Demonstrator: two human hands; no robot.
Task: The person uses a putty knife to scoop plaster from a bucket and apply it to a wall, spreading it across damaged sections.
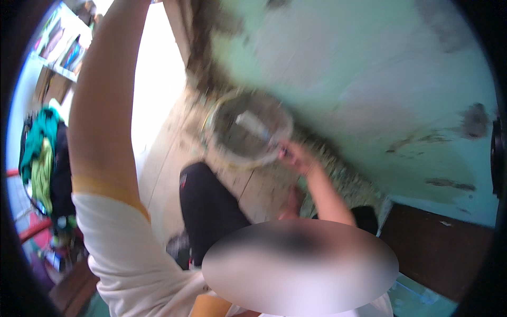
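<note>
My right hand (297,157) is closed round the handle end of a trowel (252,126), at the near right rim of a round tub (212,138). The trowel's pale, flat blade lies over the grey, mortar-like mix (232,113) inside the tub. Motion blur hides the finer detail of the fingers. My left arm (108,100), in a white sleeve with a yellow edge, reaches up past the top of the picture, so its hand is out of sight.
A green wall (338,68) with patchy plaster rises on the right, with rubble (338,166) along its foot. My dark-trousered knee (208,198) is close to the tub, on tiled floor (169,158). A brown board (438,248) is at lower right; clothes (42,153) hang at left.
</note>
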